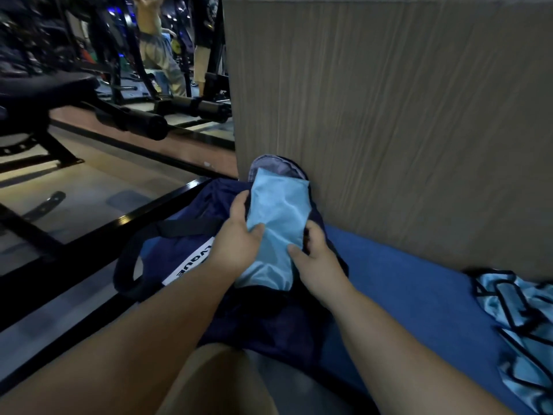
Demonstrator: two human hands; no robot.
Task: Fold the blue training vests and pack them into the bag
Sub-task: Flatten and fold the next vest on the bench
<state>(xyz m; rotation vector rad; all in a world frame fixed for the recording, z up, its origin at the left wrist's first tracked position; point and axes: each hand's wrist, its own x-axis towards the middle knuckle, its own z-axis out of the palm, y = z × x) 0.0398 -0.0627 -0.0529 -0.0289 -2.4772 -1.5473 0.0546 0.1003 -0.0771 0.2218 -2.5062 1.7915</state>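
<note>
Head view: we look down at our two bare forearms reaching into a navy duffel bag [185,244] that lies on a blue mat [404,280].
Folded vest [278,211]: a light blue bundle, lying lengthwise in the bag's open mouth, its far end against the grey lining.
Left hand [236,238]: we pinch the vest's left edge, thumb on top of the cloth, fingers curled behind it.
Right hand [317,265]: thumb pressed on the vest's near right side, fingers curled round its right edge next to the bag's rim.
Bag details: a white label [191,262] with black lettering and a black strap [185,227] sit left of our left hand.
Second vest [520,319]: light blue with black trim, crumpled on the mat, well apart to the right.
Backdrop: a wood-grain panel [389,115] stands right behind the bag; a weight bench [45,88] is at far left.
</note>
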